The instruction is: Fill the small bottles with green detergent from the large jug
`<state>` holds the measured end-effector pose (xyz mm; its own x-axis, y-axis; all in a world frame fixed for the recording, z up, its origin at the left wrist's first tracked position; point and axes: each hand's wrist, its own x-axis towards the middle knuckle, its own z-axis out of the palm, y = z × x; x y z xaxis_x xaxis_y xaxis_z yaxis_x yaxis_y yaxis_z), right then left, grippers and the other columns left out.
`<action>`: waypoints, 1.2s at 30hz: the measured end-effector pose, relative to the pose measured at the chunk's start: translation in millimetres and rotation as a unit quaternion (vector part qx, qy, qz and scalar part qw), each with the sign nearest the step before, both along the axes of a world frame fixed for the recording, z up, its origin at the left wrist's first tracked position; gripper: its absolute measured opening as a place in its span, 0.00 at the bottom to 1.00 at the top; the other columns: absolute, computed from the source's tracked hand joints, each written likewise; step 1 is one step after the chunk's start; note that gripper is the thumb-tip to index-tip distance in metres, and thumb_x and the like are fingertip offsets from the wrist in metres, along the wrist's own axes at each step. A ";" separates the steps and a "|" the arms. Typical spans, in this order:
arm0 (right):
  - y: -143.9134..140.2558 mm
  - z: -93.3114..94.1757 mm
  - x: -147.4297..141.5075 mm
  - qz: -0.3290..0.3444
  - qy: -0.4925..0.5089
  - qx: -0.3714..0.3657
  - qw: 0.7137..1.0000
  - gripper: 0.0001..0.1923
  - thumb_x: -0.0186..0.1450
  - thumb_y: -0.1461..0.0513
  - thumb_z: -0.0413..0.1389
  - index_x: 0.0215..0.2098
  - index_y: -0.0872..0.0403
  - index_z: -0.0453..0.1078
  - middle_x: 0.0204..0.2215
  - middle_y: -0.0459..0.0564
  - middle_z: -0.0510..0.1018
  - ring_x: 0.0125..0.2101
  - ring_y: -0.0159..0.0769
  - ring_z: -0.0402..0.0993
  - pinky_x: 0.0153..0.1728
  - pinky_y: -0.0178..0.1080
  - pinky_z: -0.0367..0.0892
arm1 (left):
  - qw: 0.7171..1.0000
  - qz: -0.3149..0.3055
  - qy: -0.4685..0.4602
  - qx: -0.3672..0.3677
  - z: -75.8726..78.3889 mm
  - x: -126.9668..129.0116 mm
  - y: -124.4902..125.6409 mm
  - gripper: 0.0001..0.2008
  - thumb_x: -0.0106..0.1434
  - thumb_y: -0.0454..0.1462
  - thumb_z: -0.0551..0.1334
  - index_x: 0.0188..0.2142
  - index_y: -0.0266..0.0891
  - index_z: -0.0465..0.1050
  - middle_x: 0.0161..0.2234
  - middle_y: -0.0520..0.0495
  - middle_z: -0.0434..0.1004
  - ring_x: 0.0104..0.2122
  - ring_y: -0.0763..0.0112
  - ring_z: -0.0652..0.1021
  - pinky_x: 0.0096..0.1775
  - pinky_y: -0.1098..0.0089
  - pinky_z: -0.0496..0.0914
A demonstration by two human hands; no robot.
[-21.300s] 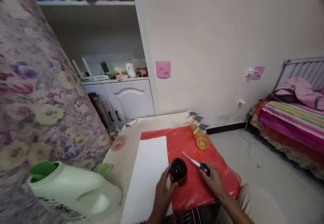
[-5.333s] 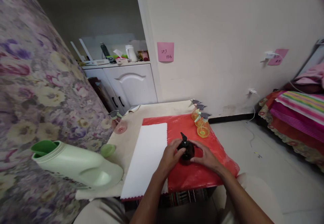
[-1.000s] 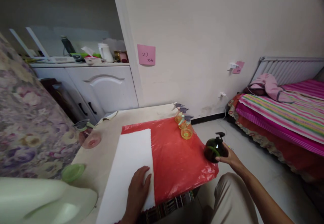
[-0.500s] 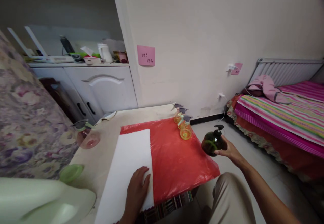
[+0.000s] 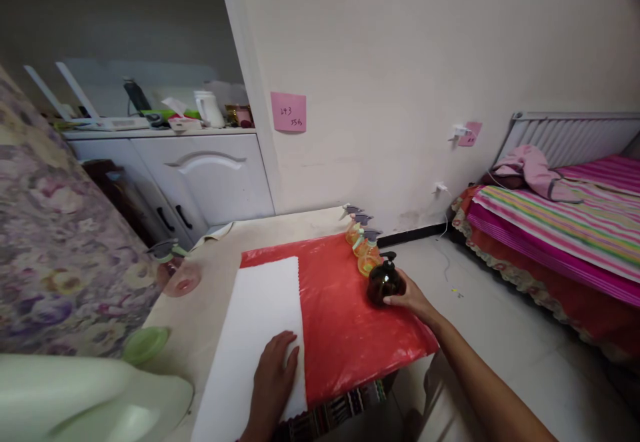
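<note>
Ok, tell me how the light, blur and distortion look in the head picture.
Head view: soft, even light, no hard shadows; the alcove above the white cabinet is dim. Straight edges bow toward the frame's rim, and the green jug and floral fabric at left are stretched and soft. The dark pump bottle in the right hand shows a small highlight.

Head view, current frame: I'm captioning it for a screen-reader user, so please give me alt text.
A person's right hand grips a dark pump bottle standing on a red plastic sheet, beside three orange spray bottles. The left hand lies flat on a white sheet on the same table.
</note>
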<state>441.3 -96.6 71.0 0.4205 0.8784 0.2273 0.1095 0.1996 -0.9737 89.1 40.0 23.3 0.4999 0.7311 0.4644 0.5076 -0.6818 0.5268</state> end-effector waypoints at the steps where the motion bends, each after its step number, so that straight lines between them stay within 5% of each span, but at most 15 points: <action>1: 2.7 -3.3 0.4 0.003 0.002 0.000 1.000 0.42 0.45 0.57 0.70 0.56 0.46 0.61 0.54 0.51 0.72 0.56 0.52 0.65 0.59 0.54 0.56 | 1.000 0.000 0.001 -0.001 -0.6 -0.1 0.2 0.13 0.62 0.43 0.56 0.43 0.43 0.74 0.45 0.46 0.77 0.47 0.61 0.76 0.50 0.57 0.72; 12: 6.0 -35.2 10.3 -0.001 0.003 -0.012 1.000 0.45 0.45 0.57 0.70 0.58 0.48 0.58 0.55 0.51 0.70 0.57 0.49 0.64 0.59 0.52 0.56 | 1.000 0.002 0.004 -0.010 0.1 -1.2 -1.7 0.13 0.63 0.43 0.56 0.43 0.43 0.74 0.47 0.46 0.76 0.48 0.61 0.76 0.51 0.58 0.72; 36: 3.2 -29.0 9.0 0.001 -0.004 -0.018 1.000 0.45 0.46 0.56 0.69 0.60 0.48 0.57 0.57 0.53 0.69 0.58 0.51 0.62 0.60 0.55 0.52 | 1.000 0.002 0.006 0.003 -5.2 -2.0 -2.5 0.12 0.63 0.42 0.56 0.44 0.43 0.73 0.47 0.45 0.76 0.48 0.61 0.76 0.50 0.55 0.72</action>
<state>450.3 -93.4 42.0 0.4161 0.8871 0.1996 0.1174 0.1653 -0.9792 87.1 37.5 18.1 0.5026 0.7308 0.4618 0.5174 -0.6823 0.5165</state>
